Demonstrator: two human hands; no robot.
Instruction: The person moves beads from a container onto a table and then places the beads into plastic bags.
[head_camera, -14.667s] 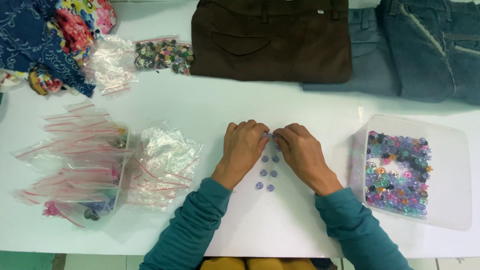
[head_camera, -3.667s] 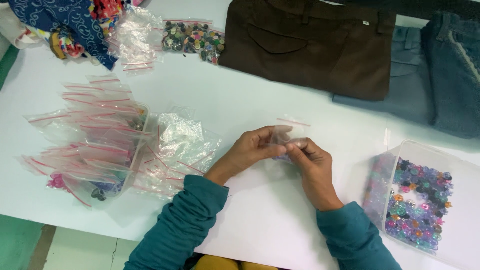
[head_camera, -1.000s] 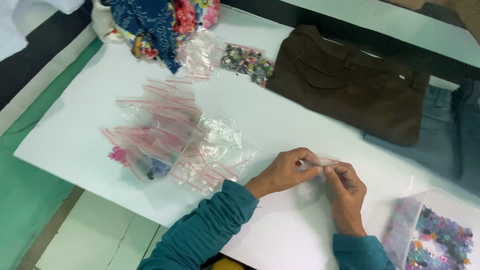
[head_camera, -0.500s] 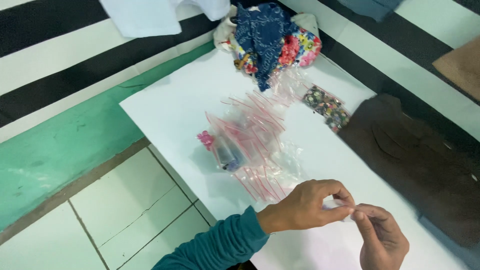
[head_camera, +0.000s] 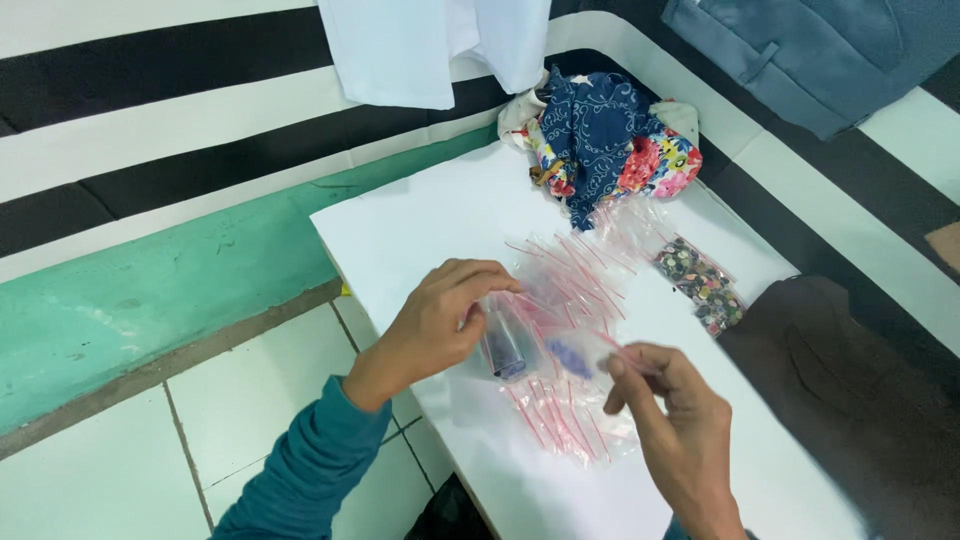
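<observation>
White tabletop (head_camera: 420, 220) runs diagonally across the view, tiled floor (head_camera: 130, 450) and a green band (head_camera: 150, 290) to its left. Brown garment (head_camera: 850, 400) lies flat at the right edge of the tabletop; a bundle of blue and floral cloth (head_camera: 605, 140) sits at the far end. White cloth (head_camera: 420, 45) hangs above the far edge, grey-blue garment (head_camera: 830, 50) top right. Pile of clear zip bags with red seals (head_camera: 570, 300) spread mid-tabletop, under and beyond the hands. Bag of mixed dark buttons (head_camera: 700, 280) lies just beside the brown garment.

Left hand (head_camera: 440, 325), teal sleeve, fingers curled closed around the end of a small clear zip bag (head_camera: 545, 345) held above the pile. Right hand (head_camera: 680, 430) pinches the other end of the same bag, thumb and forefinger closed on it. Bag is stretched between both hands, slightly blurred; purple buttons (head_camera: 570, 355) show inside, with a darker bluish clump near the left fingers. Bag is off the tabletop, right over the zip bag pile.
</observation>
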